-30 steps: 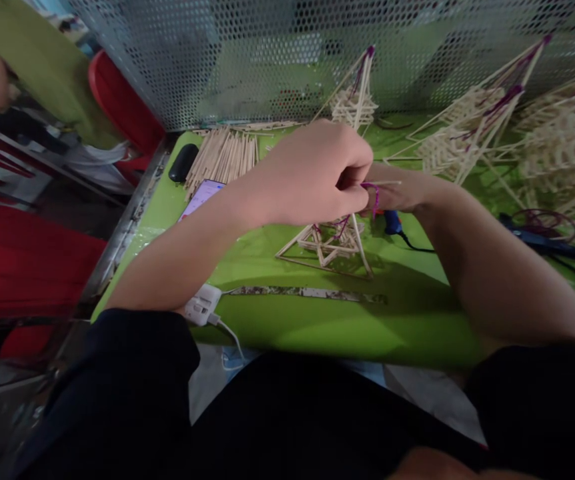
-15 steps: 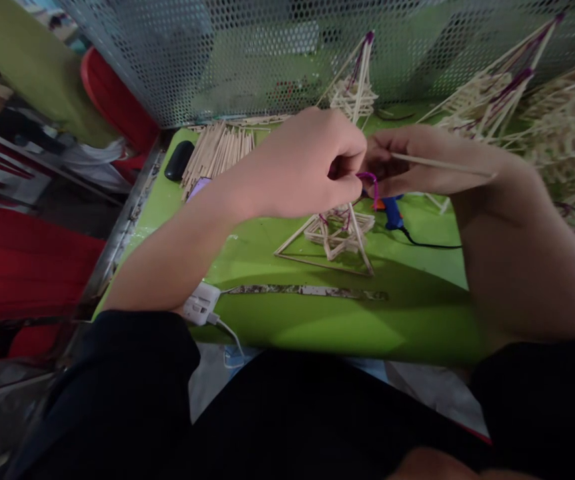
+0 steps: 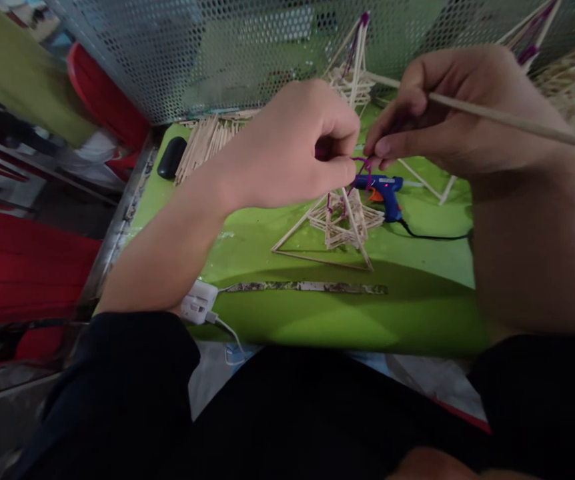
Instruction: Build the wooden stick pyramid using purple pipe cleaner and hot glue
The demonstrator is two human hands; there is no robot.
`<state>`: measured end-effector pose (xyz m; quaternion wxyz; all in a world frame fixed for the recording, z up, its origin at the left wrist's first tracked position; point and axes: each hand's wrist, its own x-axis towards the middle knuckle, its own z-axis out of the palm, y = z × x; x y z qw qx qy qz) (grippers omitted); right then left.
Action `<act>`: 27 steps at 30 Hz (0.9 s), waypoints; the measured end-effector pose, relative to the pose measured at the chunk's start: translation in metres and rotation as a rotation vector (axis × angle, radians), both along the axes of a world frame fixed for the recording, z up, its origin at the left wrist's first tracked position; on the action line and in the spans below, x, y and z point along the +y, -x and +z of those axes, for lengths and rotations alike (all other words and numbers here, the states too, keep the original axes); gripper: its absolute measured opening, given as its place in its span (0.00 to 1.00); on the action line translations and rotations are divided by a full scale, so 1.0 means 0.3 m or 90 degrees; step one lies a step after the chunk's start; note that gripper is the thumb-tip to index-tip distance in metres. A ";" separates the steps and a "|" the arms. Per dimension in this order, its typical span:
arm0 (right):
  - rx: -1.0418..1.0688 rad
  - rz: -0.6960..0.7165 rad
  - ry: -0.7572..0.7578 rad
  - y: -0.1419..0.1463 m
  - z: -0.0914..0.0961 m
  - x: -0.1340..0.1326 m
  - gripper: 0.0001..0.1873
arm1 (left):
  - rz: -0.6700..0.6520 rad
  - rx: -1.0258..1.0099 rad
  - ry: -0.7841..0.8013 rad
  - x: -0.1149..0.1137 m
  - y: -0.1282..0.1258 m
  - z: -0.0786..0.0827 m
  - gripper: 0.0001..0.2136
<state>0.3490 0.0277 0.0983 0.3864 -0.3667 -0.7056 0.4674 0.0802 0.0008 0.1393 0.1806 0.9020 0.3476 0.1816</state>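
My left hand (image 3: pixel 302 150) is closed at the top of a pyramid-shaped frame of thin sticks (image 3: pixel 356 228); its fingers hide the tip. Purple yarn (image 3: pixel 368 175) loops out beside the left thumb. My right hand (image 3: pixel 447 117) pinches the yarn between thumb and finger. A thin wooden stick (image 3: pixel 502 121) is also tucked through the right hand, pointing back over the wrist. Inside the frame hangs or rests a star-shaped stack of short sticks (image 3: pixel 330 233); I cannot tell which. Just behind the frame lies a blue glue gun (image 3: pixel 391 199) with an orange trigger.
Several similar stick frames (image 3: pixel 360 53) stand at the back and right, near a perforated metal panel (image 3: pixel 247 60). Loose sticks (image 3: pixel 202 147) and a black mouse-shaped object (image 3: pixel 171 158) lie at left. A white plug adapter (image 3: pixel 200 302) sits at the front edge. Red chairs (image 3: pixel 27 267) are at left.
My right hand has moved up and away from the left, drawing the yarn with its fingertips. The stick in it has swung nearer. The glue gun shows more fully now.
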 end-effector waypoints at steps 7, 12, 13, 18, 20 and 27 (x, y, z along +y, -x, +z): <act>-0.010 0.009 -0.030 0.027 0.031 -0.045 0.30 | -0.033 -0.041 -0.018 0.003 0.023 0.003 0.18; -0.070 0.007 -0.041 0.020 0.042 -0.039 0.32 | -0.040 -0.024 -0.036 0.003 0.022 -0.003 0.17; -0.081 0.002 -0.041 0.013 0.041 -0.033 0.32 | -0.032 -0.020 -0.037 0.005 0.020 -0.006 0.17; -0.227 0.036 -0.139 -0.038 0.027 0.023 0.34 | -0.027 -0.028 -0.040 0.030 0.011 -0.035 0.18; -0.283 0.071 -0.160 -0.061 0.018 0.053 0.33 | -0.039 -0.038 -0.034 0.040 0.013 -0.047 0.17; -0.394 0.115 -0.177 -0.093 -0.025 0.119 0.16 | -0.053 -0.021 -0.018 0.047 0.027 -0.053 0.14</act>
